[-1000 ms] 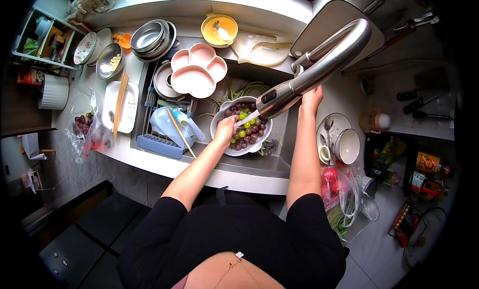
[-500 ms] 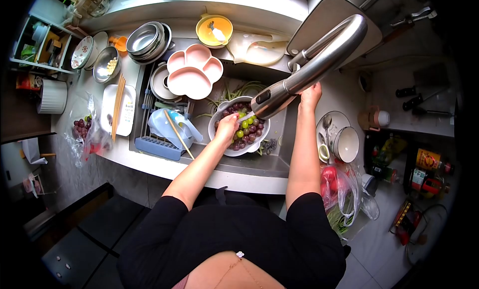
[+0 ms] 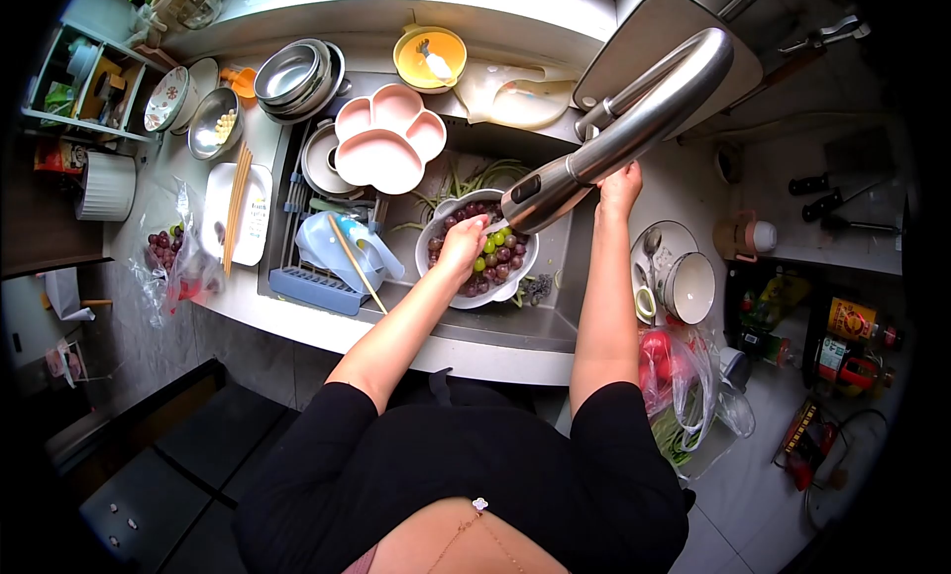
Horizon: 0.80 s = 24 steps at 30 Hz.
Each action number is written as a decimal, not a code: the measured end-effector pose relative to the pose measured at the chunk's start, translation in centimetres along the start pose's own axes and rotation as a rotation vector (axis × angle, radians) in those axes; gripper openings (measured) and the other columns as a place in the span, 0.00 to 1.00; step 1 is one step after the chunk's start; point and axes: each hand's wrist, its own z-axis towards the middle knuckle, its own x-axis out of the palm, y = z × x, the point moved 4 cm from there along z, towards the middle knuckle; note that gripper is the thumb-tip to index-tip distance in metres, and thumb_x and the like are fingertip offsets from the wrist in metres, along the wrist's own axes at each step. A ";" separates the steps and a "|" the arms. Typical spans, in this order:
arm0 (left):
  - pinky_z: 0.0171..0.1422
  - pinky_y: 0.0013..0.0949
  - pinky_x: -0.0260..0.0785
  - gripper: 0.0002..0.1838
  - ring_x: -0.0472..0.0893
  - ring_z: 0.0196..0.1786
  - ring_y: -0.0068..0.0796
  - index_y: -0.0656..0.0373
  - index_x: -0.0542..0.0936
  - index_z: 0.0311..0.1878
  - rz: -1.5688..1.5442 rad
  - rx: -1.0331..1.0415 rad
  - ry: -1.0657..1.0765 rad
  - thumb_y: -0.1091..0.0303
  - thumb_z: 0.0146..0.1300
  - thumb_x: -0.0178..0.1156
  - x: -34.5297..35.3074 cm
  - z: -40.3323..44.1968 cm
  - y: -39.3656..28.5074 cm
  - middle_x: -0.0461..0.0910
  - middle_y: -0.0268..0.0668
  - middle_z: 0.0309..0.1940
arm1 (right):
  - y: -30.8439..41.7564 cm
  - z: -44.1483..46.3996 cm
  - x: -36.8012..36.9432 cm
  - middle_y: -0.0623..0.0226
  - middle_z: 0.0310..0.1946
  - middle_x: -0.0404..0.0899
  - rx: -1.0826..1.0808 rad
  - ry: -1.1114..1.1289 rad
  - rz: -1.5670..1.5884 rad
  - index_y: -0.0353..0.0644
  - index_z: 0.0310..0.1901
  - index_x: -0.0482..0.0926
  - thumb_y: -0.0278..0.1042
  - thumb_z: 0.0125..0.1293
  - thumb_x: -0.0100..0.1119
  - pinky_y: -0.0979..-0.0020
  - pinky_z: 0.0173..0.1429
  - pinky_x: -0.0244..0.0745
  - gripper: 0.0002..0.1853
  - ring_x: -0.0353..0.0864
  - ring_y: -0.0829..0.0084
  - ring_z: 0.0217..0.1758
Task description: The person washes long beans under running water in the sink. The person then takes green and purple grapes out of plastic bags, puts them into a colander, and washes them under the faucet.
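A white bowl of purple and green grapes sits in the sink. My left hand is over the grapes at the bowl's left side, fingers drawn together; what they hold, if anything, is hidden. Just beside its fingertips, water runs from the metal faucet. My right hand is curled up close behind the faucet's spout. The spout covers its fingertips, so I cannot make out what they grip. Green stems lie in the sink behind the bowl.
Left of the bowl are a pink paw-shaped plate and a blue rack. Chopsticks lie on a white tray, near bagged grapes. A bowl and bagged red produce are at the right.
My left hand has moved slightly right and up over the grapes, nearer the running water. My right hand stays behind the faucet. The view has shifted slightly.
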 end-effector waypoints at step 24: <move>0.51 0.20 0.67 0.09 0.72 0.41 0.15 0.57 0.75 0.45 -0.105 -0.017 0.022 0.72 0.65 0.47 0.8 0.0 0.3 0.76 0.28 0.40 | 3.7 -1.6 2.3 0.59 0.36 0.79 -0.524 -0.089 -0.633 0.44 0.37 0.79 0.45 0.65 0.50 0.60 0.41 0.72 0.14 0.78 0.56 0.38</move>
